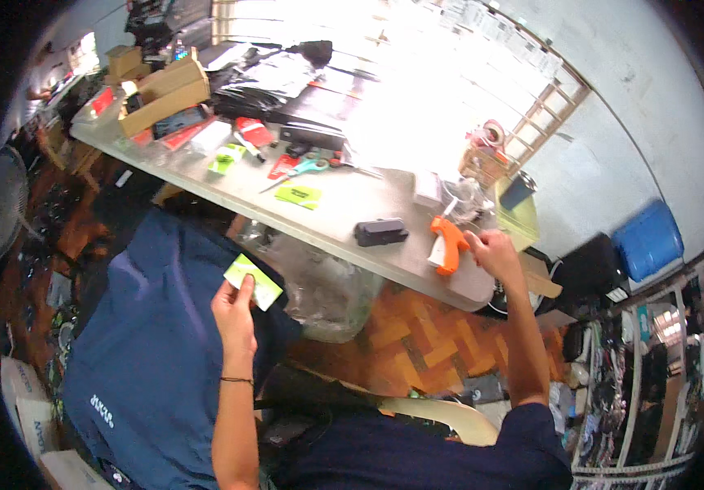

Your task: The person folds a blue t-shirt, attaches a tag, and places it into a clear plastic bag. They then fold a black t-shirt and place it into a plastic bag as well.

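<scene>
My left hand (pixel 235 314) pinches a yellow-green and white card (pixel 254 282) between thumb and fingers. Beneath and beside it spreads a large navy blue garment (pixel 147 286) with small white lettering low on it. My right hand (pixel 496 255) is curled closed at the table's right end. Just left of its fingertips lies an orange and white tagging gun (pixel 447 247); whether they touch it, or pinch something small, I cannot make out. A black oblong case (pixel 380 232) rests on the table between my hands.
The pale table (pixel 352 200) carries teal-handled scissors (pixel 309 166), another yellow-green card (pixel 299 194), red cards, black plastic bags (pixel 258 90) and an open cardboard box (pixel 164 94). A clear plastic bag (pixel 319 282) hangs below its edge. A fan (pixel 2 204) stands far left, shelving (pixel 654 376) right.
</scene>
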A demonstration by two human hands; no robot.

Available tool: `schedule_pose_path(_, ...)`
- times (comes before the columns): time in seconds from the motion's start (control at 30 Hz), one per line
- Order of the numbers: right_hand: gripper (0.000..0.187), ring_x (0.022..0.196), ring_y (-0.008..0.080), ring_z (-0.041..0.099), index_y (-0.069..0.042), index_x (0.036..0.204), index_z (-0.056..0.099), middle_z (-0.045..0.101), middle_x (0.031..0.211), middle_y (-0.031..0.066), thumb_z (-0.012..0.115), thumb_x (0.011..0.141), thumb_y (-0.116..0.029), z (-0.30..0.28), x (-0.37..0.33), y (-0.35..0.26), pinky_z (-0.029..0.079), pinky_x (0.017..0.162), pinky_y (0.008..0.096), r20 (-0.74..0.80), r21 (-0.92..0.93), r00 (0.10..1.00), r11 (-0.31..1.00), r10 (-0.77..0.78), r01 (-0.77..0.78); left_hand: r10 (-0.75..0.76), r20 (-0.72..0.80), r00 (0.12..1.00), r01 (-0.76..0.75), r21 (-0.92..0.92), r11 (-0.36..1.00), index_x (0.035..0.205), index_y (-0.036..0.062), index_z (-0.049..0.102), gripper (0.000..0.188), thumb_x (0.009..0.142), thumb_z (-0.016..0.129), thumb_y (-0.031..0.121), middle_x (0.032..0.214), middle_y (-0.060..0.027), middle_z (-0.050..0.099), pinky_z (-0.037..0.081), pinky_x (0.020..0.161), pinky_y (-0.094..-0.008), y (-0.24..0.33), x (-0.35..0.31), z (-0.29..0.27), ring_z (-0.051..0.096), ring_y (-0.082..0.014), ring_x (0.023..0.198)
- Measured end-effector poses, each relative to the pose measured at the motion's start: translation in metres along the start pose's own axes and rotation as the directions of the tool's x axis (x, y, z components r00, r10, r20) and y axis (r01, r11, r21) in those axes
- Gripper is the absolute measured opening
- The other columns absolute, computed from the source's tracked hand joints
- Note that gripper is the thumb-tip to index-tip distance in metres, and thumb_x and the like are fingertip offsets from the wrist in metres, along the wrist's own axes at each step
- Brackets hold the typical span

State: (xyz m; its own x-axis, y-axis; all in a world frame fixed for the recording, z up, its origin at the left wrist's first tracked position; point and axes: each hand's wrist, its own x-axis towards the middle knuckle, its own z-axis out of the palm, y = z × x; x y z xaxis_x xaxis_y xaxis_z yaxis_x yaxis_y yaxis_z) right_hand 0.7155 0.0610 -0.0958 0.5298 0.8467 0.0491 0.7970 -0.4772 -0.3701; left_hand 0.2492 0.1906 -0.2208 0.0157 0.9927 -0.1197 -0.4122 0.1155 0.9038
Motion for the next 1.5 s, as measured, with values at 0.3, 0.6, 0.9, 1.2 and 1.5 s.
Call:
schedule_pose_path(0.3, 0.089, 0.101, 0.046, 0.074, 0.006, 0.1, 0.078, 0.076, 0.104, 0.0289, 0.06, 0.089, -0.08, 0.053, -0.028, -0.072, 0.057, 0.091, 0.0547, -0.304, -0.306, 0.928, 0.9, 0.217, -0.311, 0.081, 0.048, 0.996, -0.082, 0.026, 0.996, 0.122, 0.0008, 0.075, 0.023, 0.101, 0.073, 0.006, 0.111, -0.0029, 0.078, 0.056, 0.087, -0.0289, -0.004, -0.067, -0.027, 0.07, -0.0102, 0.095)
schedule_pose_path(0.6, 0.067, 0.09, 0.0304, 0.075, 0.004, 0.116, 0.071, 0.075, 0.111, 0.0215, 0.076, 0.088, -0.057, 0.071, -0.001, -0.031, 0.061, 0.078, 0.0479, -0.147, 0.142, 0.911, 0.919, 0.386, -0.367, 0.108, 0.076, 0.991, -0.109, 0.012, 0.994, 0.117, -0.0012, 0.074, 0.018, 0.104, 0.07, 0.01, 0.099, 0.0005, 0.076, 0.054, 0.077, -0.0247, 0.012, -0.124, -0.087, 0.067, -0.0055, 0.086)
schedule_pose_path(0.9, 0.039, 0.098, 0.0207, 0.068, -0.004, 0.143, 0.052, 0.071, 0.112, 0.0142, 0.063, 0.106, -0.009, 0.099, -0.082, -0.124, 0.061, 0.084, 0.0383, -0.2, 0.98, 0.969, -0.012, -0.148, 0.2, 0.179, -0.062, 0.982, -0.175, 0.062, 0.983, 0.113, -0.0017, 0.074, 0.013, 0.103, 0.07, 0.005, 0.098, 0.002, 0.074, 0.052, 0.077, -0.0228, 0.06, -0.122, -0.128, 0.065, -0.0039, 0.086)
schedule_pose_path(1.2, 0.02, 0.082, 0.0191, 0.073, 0.003, 0.119, 0.067, 0.076, 0.096, 0.0127, 0.065, 0.102, -0.006, 0.209, -0.179, -0.32, 0.061, 0.072, 0.0334, 0.193, 0.979, 0.761, 0.178, -0.619, -0.103, 0.327, -0.225, 0.918, -0.231, 0.368, 0.901, 0.091, -0.0042, 0.069, 0.021, 0.103, 0.069, 0.013, 0.065, 0.0022, 0.056, 0.038, 0.054, -0.0279, 0.086, -0.104, -0.125, 0.045, -0.0025, 0.063)
schedule_pose_path(1.5, 0.03, 0.061, 0.0033, 0.059, 0.002, 0.123, 0.071, 0.07, 0.079, -0.0016, 0.076, 0.094, -0.005, 0.233, -0.199, -0.352, 0.044, 0.053, 0.0226, 0.13, 0.92, 0.674, 0.342, -0.727, 0.191, 0.374, -0.334, 0.865, -0.16, 0.523, 0.837, 0.092, -0.0049, 0.071, 0.019, 0.102, 0.069, 0.011, 0.062, -0.0076, 0.061, 0.039, 0.053, -0.0294, 0.095, -0.122, -0.128, 0.046, -0.0021, 0.062)
